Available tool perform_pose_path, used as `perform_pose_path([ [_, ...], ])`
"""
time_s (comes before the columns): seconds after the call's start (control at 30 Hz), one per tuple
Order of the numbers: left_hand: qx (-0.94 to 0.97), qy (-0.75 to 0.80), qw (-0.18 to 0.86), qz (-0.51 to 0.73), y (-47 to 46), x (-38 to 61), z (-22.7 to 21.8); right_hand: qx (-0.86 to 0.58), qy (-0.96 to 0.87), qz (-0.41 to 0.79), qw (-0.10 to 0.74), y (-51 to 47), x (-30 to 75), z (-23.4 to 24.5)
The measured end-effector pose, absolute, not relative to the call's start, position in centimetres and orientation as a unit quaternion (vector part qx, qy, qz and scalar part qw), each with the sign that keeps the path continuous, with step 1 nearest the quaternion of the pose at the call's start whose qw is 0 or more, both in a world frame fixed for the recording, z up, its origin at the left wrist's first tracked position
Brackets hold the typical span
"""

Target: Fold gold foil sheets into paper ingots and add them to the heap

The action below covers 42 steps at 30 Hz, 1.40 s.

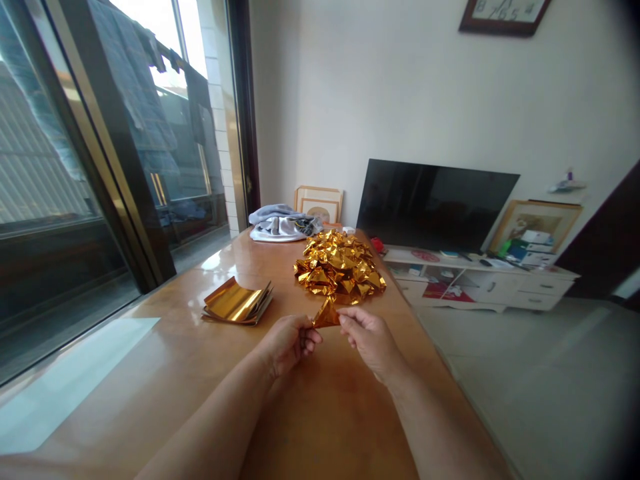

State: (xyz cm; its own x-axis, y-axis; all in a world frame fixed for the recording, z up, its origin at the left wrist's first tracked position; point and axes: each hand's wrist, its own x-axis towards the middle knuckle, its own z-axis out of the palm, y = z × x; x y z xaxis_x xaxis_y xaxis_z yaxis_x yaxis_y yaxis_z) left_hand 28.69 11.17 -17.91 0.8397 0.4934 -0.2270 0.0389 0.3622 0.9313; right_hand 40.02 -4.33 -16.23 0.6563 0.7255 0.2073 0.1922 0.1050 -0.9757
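Foil [326, 315]: folded gold piece, held just above the bench [320, 413], between both hands.
Handling: probably featherlight, thin, slick, creases permanently; best pinched at the corners.
Left hand [287, 343]: fingers [310, 339] closed on its left corner.
Right hand [367, 337]: pinching its right edge.
Beyond: pile [340, 267] of folded pieces; flat sheets [237, 301] to the left.

On the far wall at the right, the wall clock [503, 15], cut off by the top edge, shows its lower numerals 7, 6 and 5. Print on the boxes [531, 241] on the far-right cabinet [505, 288] is too small to read.
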Motion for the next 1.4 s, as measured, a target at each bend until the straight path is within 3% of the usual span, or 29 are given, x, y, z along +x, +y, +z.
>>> perform_pose_path([
  [0.2, 0.62, 0.263, 0.705, 0.224, 10.6, 28.9, -17.8, -0.657, -0.309, 0.136, 0.674, -4.0, 40.4, -16.9],
  [0.77, 0.788, 0.205, 0.46, 0.353, 10.1, 29.1, -18.7, -0.731, -0.305, 0.122, 0.598, -3.5, 41.1, -18.7],
  [1.4, 0.76, 0.2, 0.519, 0.335, 10.7, 29.9, -19.9, -0.734, -0.39, 0.049, 0.554, -3.5, 41.1, -18.8],
])
